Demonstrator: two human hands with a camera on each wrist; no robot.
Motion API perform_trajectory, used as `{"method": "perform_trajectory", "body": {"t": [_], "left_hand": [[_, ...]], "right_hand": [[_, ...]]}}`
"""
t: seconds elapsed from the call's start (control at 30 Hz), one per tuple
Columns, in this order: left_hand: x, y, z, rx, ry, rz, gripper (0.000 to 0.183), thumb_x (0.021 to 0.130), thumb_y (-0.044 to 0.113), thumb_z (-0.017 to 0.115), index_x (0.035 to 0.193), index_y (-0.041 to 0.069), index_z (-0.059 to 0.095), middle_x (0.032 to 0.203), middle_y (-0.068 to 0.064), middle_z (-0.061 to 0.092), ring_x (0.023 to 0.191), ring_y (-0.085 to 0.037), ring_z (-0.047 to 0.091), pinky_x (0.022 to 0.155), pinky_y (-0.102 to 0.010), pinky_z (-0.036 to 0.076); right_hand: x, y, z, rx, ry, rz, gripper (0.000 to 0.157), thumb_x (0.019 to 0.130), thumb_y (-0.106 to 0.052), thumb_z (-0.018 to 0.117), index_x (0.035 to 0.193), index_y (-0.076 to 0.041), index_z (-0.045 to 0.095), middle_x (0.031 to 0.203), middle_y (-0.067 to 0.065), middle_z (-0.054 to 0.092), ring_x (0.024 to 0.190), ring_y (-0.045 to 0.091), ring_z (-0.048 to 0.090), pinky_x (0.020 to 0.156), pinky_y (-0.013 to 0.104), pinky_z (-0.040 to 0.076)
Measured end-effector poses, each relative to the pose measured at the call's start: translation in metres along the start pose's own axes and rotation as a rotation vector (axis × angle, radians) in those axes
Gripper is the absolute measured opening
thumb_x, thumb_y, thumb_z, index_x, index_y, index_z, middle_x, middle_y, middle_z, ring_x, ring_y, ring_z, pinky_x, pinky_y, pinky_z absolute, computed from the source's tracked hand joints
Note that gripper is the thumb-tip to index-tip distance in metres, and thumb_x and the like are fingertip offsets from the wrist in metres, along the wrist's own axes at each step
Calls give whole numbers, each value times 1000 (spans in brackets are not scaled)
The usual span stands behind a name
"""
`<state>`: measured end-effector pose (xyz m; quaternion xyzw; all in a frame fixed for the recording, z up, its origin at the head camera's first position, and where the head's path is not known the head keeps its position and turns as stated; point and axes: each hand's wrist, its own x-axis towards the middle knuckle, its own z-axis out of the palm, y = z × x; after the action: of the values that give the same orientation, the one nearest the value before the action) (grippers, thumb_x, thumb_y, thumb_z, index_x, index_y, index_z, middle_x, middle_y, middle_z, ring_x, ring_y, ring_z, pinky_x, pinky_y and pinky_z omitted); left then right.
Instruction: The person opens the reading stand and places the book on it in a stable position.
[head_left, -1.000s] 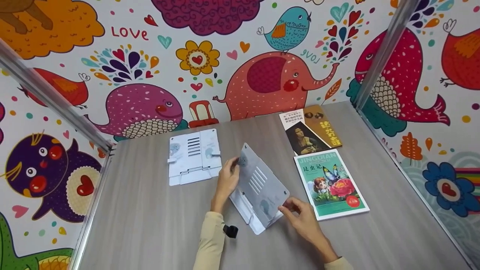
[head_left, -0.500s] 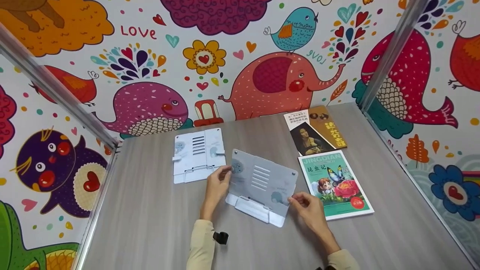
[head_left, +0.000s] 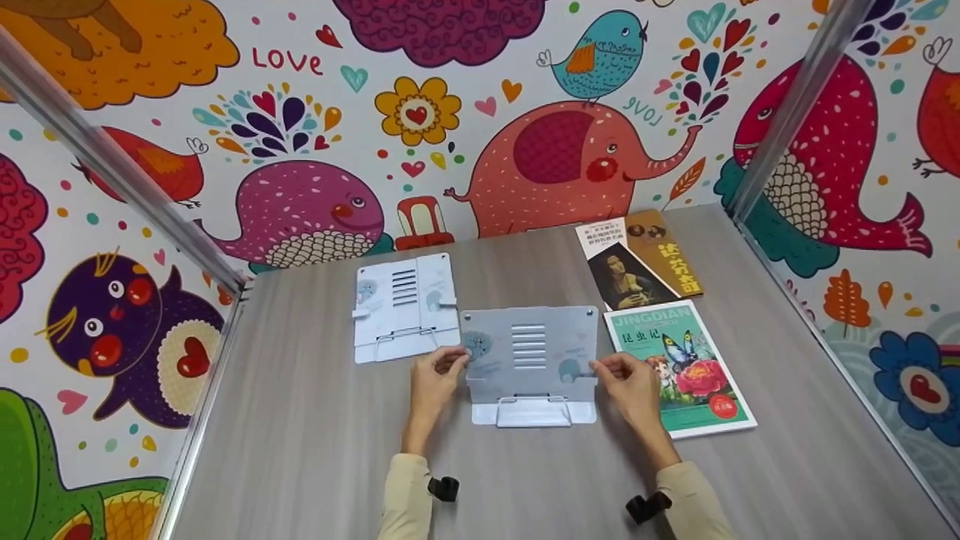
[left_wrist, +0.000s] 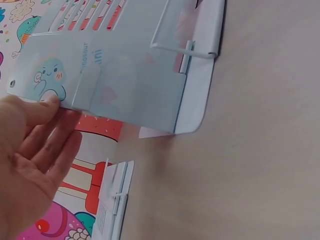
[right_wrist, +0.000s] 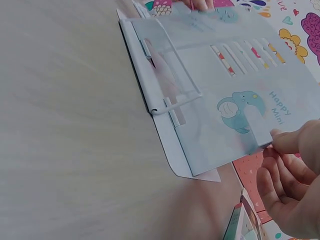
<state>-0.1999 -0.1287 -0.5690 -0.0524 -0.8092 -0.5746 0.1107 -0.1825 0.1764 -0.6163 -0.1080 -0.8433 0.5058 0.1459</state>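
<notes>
Book stand [head_left: 536, 381], centre of frame, panel propped up from its base [head_left: 484, 415], so opening looks about done; no book on it, and second book stand [head_left: 386, 316], left of centre, lies folded flat. Left hand [head_left: 435, 377] pinches its left edge, right hand [head_left: 634, 388] its right-side clip [right_wrist: 257, 126]. Printed face toward viewer, wire ledge [head_left: 534, 412] toward frame bottom, long axis left to right

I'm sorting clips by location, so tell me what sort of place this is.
Probably a booth-like workspace: cartoon-printed walls, with metal strips at the corners, surround a wood-grain table on three sides.
</notes>
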Motion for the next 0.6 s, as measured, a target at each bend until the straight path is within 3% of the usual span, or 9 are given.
{"method": "perform_trajectory", "body": {"t": [0.47,0.6], "left_hand": [[-2,1,3,-17,38,24,9,88,-6,72,96,-9,73,91,-22,75,83,-37,73,75,-20,59],[-6,-2,6,3,66,37,9,88,-7,71,97,-9,73,92,-22,75,82,-36,73,76,-25,60]], "right_hand": [[22,0,1,1,25,-17,16,83,-15,84,83,-2,75,75,11,72,61,0,54,57,14,43],[21,3,2,26,6,-6,15,85,-15,83,85,-2,76,76,11,73,63,0,56,60,14,43]]}}
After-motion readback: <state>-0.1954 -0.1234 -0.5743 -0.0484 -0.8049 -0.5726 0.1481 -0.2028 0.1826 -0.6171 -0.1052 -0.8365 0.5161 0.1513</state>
